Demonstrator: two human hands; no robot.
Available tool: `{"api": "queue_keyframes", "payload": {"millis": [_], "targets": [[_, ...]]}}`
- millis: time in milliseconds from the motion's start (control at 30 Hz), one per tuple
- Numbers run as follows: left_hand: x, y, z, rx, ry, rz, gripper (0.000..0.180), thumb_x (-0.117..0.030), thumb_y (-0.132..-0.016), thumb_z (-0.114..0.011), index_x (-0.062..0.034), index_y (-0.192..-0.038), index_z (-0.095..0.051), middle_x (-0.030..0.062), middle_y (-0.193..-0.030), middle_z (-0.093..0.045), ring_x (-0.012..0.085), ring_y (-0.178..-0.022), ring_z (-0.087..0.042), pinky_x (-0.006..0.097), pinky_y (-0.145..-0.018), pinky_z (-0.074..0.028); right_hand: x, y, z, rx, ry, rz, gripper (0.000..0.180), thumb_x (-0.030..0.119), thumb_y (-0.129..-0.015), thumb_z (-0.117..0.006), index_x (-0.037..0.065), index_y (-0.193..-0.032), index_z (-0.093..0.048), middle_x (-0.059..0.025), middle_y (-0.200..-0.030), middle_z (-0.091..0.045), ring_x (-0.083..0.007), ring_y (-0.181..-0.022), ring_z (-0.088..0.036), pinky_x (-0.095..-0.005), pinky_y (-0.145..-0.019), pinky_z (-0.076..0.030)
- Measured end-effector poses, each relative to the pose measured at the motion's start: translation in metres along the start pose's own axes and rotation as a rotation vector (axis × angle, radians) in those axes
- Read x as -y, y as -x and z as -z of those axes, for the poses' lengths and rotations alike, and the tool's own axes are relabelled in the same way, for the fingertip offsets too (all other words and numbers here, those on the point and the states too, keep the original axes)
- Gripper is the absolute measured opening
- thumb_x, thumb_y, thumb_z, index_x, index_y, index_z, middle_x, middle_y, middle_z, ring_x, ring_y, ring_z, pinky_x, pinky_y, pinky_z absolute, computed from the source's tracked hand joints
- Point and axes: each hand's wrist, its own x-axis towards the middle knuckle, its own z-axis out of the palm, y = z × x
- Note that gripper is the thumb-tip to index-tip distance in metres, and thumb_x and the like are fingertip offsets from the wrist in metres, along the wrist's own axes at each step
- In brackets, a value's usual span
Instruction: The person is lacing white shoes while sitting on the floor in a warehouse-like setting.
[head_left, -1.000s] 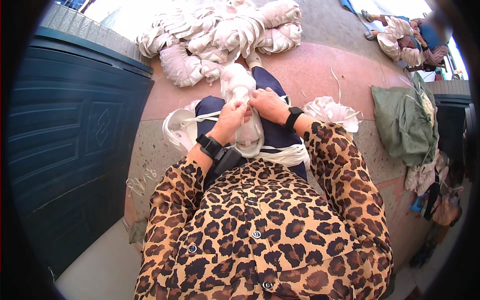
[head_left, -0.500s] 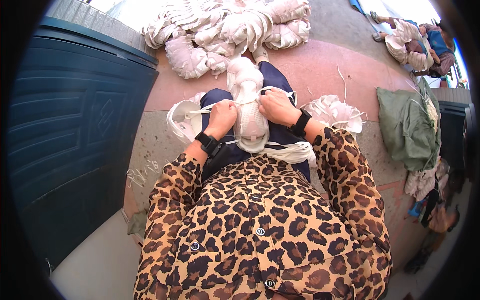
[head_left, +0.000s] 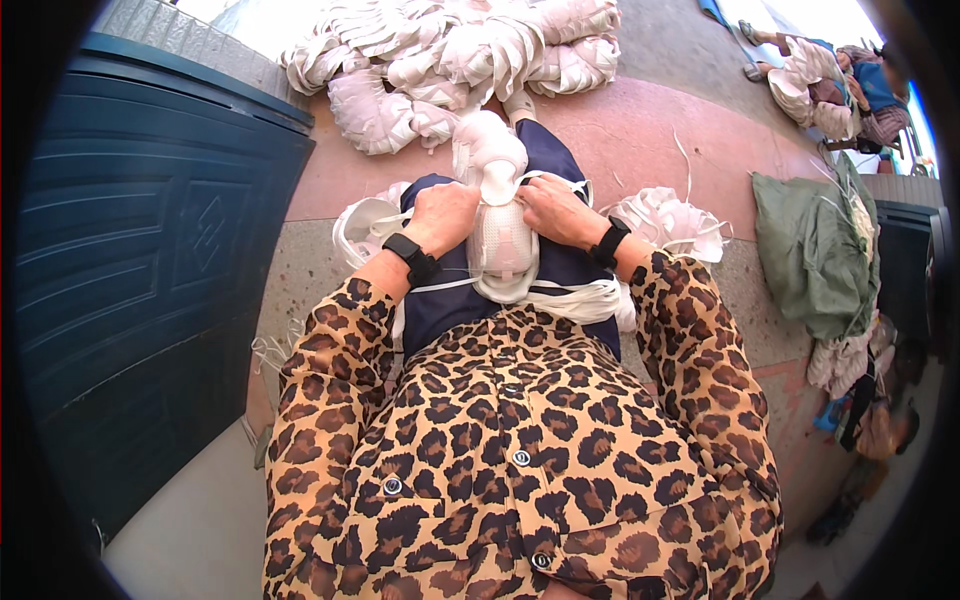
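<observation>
A white and pale pink shoe upper (head_left: 503, 250) lies lengthwise between my thighs, its mesh toe towards me and its tongue standing up in the middle. My left hand (head_left: 447, 215) is closed at its left lacing edge; the fingertips pinch a white shoelace, mostly hidden there. At the opposite edge my right hand (head_left: 562, 212) pinches the lace too, and a loop of it shows behind the knuckles. A bundle of white laces (head_left: 580, 303) rests across my right thigh, below that hand.
Strung bundles of white shoe uppers (head_left: 450, 60) are heaped on the floor ahead. More uppers lie beside my left leg (head_left: 365, 230) and right leg (head_left: 670, 222). A dark blue panelled door (head_left: 160, 230) stands at left. On the right are a green sack (head_left: 815, 255) and a seated person (head_left: 850, 95).
My left hand has moved right and up, from holding the lace out at the side to the upper's edge. My right hand has barely moved.
</observation>
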Motion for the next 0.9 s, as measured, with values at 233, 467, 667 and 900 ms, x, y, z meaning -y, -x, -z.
{"api": "queue_keyframes", "payload": {"millis": [233,467,667,900], "targets": [[0.000,-0.009,-0.003,0.024,-0.144,-0.152,0.013,-0.011,-0.074,-0.051,-0.0036,-0.076,-0.062,0.0164,-0.071,-0.062,0.0305,-0.070,-0.063,0.040,-0.060,-0.050,0.003,0.002,0.004,-0.073,-0.052,0.042,0.022,0.008,-0.071,-0.048,-0.001,-0.088,-0.059,-0.0164,-0.082,-0.057,-0.0293,-0.087,-0.053,-0.0372,-0.084,-0.038],[0.002,-0.006,-0.022,-0.113,0.239,0.193,0.024,-0.021,-0.082,-0.050,-0.0005,-0.074,-0.060,0.0204,-0.070,-0.059,0.0370,-0.070,-0.059,0.044,-0.064,-0.047,0.017,0.005,0.004,-0.101,0.106,0.089,0.013,0.008,-0.071,-0.053,0.003,-0.082,-0.058,-0.0103,-0.080,-0.059,-0.0242,-0.083,-0.054,-0.0335,-0.076,-0.042],[-0.008,0.011,-0.023,-0.128,0.156,0.103,0.026,-0.027,-0.077,-0.057,-0.0010,-0.075,-0.059,0.0209,-0.074,-0.059,0.0357,-0.074,-0.059,0.044,-0.066,-0.046,0.033,-0.013,0.010,0.119,0.658,0.296,0.009,0.014,-0.069,-0.055,0.008,-0.072,-0.061,-0.0045,-0.073,-0.060,-0.0180,-0.076,-0.055,-0.0289,-0.069,-0.039],[-0.001,0.008,-0.025,-0.040,0.295,0.160,0.027,-0.028,-0.071,-0.060,-0.0011,-0.076,-0.056,0.0190,-0.077,-0.059,0.0343,-0.078,-0.058,0.043,-0.067,-0.045,0.016,-0.012,0.013,0.067,0.400,0.269,0.011,0.013,-0.072,-0.053,0.009,-0.079,-0.060,-0.0043,-0.097,-0.052,-0.0184,-0.094,-0.048,-0.0304,-0.076,-0.036]]}}
